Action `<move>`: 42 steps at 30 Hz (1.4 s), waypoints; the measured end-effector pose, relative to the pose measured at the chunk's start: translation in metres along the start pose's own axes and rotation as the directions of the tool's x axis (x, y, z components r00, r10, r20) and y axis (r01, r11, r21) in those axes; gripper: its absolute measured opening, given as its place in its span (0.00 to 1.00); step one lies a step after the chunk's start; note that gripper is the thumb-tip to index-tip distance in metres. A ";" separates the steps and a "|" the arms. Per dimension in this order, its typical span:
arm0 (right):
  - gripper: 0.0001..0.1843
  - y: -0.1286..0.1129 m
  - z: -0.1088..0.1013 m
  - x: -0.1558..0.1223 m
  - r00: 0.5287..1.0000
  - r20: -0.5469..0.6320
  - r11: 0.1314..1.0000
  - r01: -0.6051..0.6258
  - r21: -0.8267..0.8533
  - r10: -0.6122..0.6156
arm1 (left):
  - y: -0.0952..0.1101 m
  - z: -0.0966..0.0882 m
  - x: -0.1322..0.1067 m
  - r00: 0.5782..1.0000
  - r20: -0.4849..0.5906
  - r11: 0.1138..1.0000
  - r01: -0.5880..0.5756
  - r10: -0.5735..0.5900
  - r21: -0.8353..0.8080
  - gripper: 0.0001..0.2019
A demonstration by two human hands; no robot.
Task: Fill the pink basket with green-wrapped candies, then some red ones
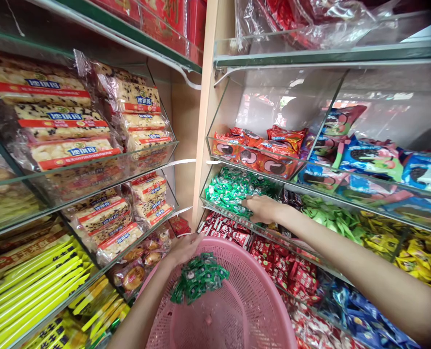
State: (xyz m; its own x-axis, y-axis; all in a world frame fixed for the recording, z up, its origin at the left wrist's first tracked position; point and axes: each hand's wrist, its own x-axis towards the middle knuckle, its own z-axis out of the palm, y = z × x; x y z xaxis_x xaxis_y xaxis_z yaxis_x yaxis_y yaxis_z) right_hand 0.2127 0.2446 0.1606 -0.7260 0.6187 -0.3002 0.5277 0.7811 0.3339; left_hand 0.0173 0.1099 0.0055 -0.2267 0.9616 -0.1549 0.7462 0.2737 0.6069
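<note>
My left hand (184,247) grips the far rim of a pink plastic basket (244,310), holding it tilted in front of the shelves. A small heap of green wrapped candies (199,277) lies inside the basket near that hand. My right hand (262,208) reaches into a glass shelf bin full of the same green candies (228,190), palm down, fingers curled into the pile. What the fingers hold is hidden under the hand.
Glass bins on the right hold red snack packets (269,150), blue cookie packets (368,160), light green packets (328,215) and red candies (281,264). On the left, shelves carry bagged nougat bars (59,121) and yellow packets (34,291). A wooden post (204,121) divides the units.
</note>
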 end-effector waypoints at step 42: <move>0.36 0.023 0.012 0.037 0.972 -0.229 0.900 0.060 0.432 0.046 | -0.010 0.001 0.006 1.000 -0.018 1.000 -0.021 0.021 0.012 0.33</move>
State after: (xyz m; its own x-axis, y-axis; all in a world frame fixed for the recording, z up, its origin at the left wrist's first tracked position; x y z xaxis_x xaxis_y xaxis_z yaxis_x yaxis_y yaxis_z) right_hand 0.2034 0.2870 0.1461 -0.7828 0.6181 -0.0717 0.6222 0.7760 -0.1036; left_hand 0.0087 0.1128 -0.0024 -0.2218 0.9666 -0.1281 0.7582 0.2536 0.6007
